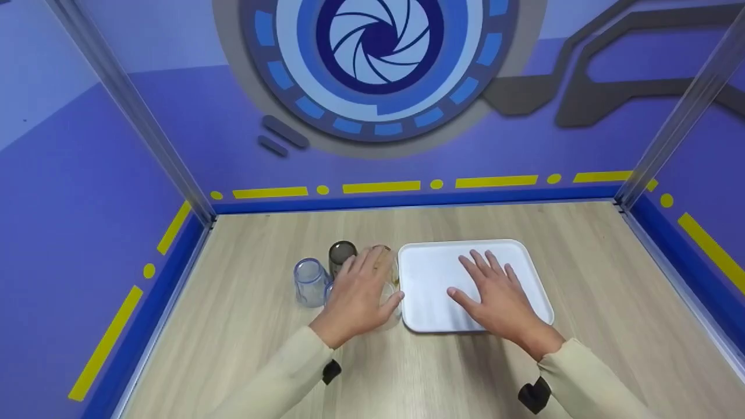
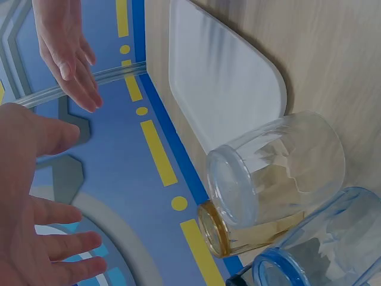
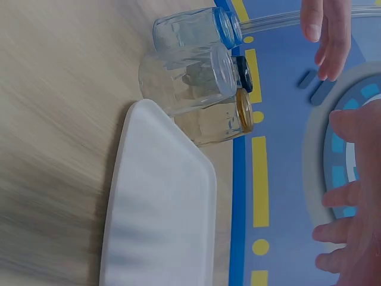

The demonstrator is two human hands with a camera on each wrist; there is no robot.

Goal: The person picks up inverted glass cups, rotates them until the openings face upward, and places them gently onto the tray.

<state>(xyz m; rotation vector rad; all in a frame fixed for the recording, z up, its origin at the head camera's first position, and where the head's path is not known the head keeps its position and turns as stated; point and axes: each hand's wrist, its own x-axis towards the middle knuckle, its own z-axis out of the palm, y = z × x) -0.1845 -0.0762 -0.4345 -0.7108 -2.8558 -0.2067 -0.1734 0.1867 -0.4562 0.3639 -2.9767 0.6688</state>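
2 hands [image 1: 355, 294] [image 1: 503, 302] above 5 glasses [image 1: 311, 285], white tray [image 1: 428, 285]

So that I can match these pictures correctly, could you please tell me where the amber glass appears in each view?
Head: the amber glass is just below centre, mostly hidden behind the left hand.
Left wrist: lower right of centre, partly behind the clear glass.
Right wrist: slightly above and right of centre, partly behind the clear glass.
Shared landmark: the white tray.
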